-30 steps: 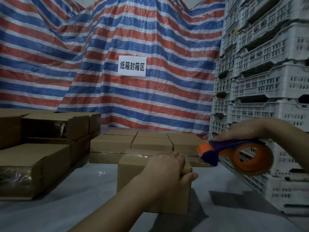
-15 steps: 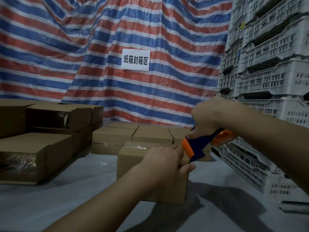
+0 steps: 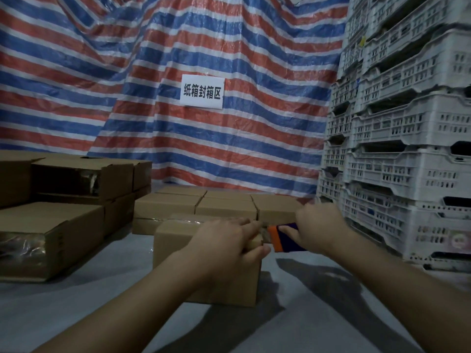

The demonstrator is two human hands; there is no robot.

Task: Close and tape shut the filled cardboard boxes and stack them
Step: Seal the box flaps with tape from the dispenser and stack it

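A small closed cardboard box (image 3: 173,240) stands on the grey surface in front of me, with clear tape along its top. My left hand (image 3: 224,243) rests on the box's near right top corner, fingers along the top edge and thumb against the right side. My right hand (image 3: 317,229) grips the blue and orange tape dispenser (image 3: 283,238), whose orange front end sits against the box's right top edge beside my left fingers. The tape roll is hidden behind my right hand.
Several closed boxes (image 3: 224,206) lie in a flat row behind the one I hold. Larger stacked boxes (image 3: 51,225) fill the left side. White plastic crates (image 3: 407,161) tower at the right. A striped tarp (image 3: 178,59) with a white sign (image 3: 202,90) hangs behind.
My right hand has brought the tape dispenser down from raised at the right to the box's right top edge. My left hand has stayed on the box.
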